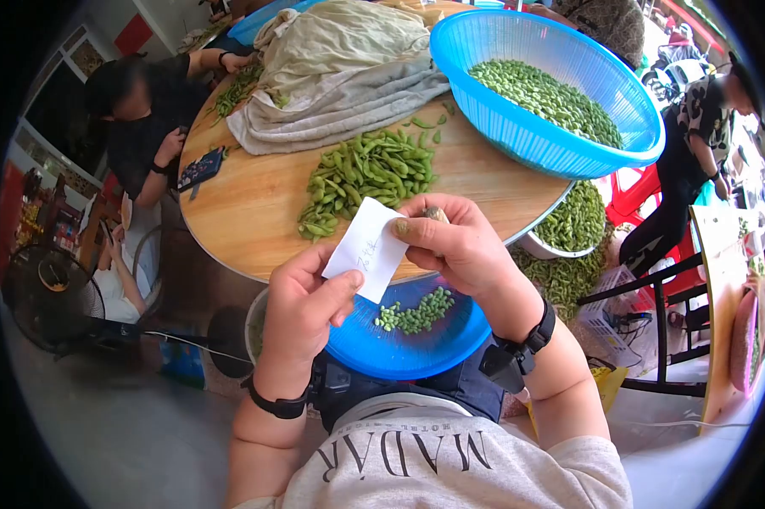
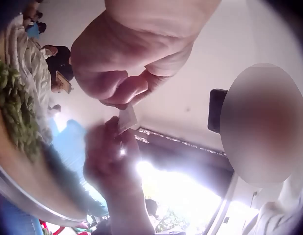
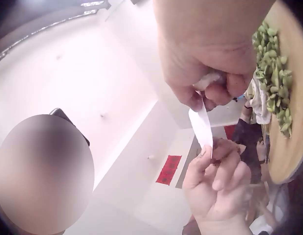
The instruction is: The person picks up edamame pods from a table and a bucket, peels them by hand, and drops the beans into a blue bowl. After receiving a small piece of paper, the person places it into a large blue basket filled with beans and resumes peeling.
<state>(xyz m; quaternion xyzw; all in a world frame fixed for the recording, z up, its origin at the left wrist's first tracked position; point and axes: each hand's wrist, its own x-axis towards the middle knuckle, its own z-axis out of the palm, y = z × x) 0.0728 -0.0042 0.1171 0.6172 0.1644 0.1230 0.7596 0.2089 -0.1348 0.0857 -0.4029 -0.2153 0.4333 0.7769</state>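
A small white slip of paper (image 1: 367, 250) with dark handwriting is held up between both hands, over the near edge of the table. My left hand (image 1: 302, 301) pinches its lower edge between thumb and fingers. On the other side, my right hand (image 1: 463, 250) pinches the upper corner, its thumb stained brownish green. A whitish wrap-like piece (image 3: 209, 81) shows among the right hand's curled fingers. Below the paper, a blue basin (image 1: 357, 356) holds shelled green beans (image 1: 416, 312). Beyond the hands lies a pile of green bean pods (image 1: 370, 174) on the round wooden table (image 1: 238, 216).
A large blue basket (image 1: 450, 51) of shelled beans stands at the table's right. Pale cloth (image 1: 340, 51) covers the far side. A phone (image 1: 201, 170) lies at the left edge near a seated person (image 1: 136, 127). A tub of pods (image 1: 573, 220) stands right, below the table.
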